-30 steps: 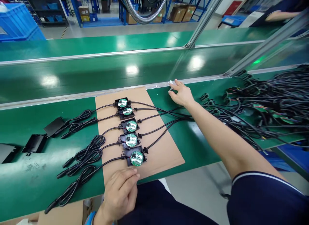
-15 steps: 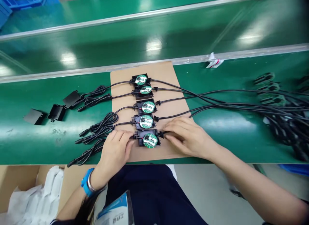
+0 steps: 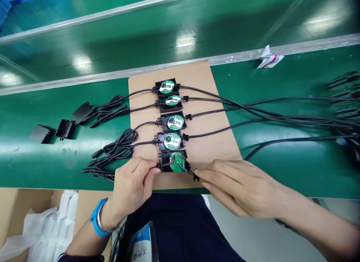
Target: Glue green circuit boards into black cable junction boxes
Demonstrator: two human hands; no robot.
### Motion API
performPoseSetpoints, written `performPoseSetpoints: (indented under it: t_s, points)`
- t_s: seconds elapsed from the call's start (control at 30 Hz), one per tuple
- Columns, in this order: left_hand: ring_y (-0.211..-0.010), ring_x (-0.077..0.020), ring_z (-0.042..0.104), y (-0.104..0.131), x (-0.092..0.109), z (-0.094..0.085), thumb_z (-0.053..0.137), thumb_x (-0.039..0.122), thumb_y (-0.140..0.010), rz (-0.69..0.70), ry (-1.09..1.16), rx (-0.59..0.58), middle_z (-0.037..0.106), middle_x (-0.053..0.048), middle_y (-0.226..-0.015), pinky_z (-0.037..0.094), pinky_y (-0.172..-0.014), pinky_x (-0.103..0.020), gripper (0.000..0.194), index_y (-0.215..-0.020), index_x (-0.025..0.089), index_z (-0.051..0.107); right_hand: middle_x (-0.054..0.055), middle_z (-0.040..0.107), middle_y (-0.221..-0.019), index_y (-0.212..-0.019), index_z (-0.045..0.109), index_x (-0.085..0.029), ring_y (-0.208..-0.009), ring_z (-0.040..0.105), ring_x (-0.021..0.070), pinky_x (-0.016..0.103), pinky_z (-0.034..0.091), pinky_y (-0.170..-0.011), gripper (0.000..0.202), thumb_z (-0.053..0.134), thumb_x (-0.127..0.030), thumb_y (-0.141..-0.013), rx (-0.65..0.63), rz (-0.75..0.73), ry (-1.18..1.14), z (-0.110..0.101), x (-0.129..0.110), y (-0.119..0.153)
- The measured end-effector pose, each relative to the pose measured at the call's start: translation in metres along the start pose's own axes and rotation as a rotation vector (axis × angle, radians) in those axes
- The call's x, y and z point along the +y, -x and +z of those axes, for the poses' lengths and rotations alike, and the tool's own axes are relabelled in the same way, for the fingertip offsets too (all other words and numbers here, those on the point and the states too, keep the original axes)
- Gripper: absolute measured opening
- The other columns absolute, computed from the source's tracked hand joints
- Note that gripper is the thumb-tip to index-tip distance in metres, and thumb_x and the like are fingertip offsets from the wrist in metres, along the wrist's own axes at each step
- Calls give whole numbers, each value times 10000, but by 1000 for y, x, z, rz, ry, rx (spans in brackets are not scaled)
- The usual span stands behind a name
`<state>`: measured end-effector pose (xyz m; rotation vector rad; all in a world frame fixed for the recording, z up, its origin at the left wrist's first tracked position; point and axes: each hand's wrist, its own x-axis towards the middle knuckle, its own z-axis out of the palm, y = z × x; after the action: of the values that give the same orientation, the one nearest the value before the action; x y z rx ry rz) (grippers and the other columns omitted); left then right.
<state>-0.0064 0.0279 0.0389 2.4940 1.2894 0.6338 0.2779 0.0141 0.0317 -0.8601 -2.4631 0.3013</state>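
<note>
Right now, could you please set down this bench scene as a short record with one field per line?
Left hand: pinching the thin black cord beside the nearest rectangular black box
Right hand: fingers at the flared black cable collar
Board: round green circuit board, red and blue wires showing
Row: four more black boxes, each with a green board
Base: flat brown cardboard sheet
Farther right: crumpled white wrapper, pink-striped

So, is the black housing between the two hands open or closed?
Open: the black housing is uncovered, showing the green circuit board.
</note>
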Motion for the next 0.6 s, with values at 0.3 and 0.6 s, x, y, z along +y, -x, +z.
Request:
performPoseSetpoints:
  t_s: [0.3, 0.6]
  points:
    - [-700, -172, 594, -5, 0, 7, 525, 208, -987, 16, -76, -127, 622, -10, -771, 444, -617, -294, 110, -908, 183, 599, 29, 569, -703, -827, 647, -162, -593, 487, 154, 308, 284, -498, 242, 436, -73, -904, -171, 5, 109, -5, 5, -34]
    - [-716, -175, 616, -6, -1, 7, 532, 223, -984, -65, -9, -184, 647, -13, -799, 471, -637, -297, 105, -916, 190, 604, 76, 665, -740, -1072, 731, -105, -645, 635, 212, 342, 320, -531, 336, 507, -248, -868, -361, 76, 116, 9, 8, -45]
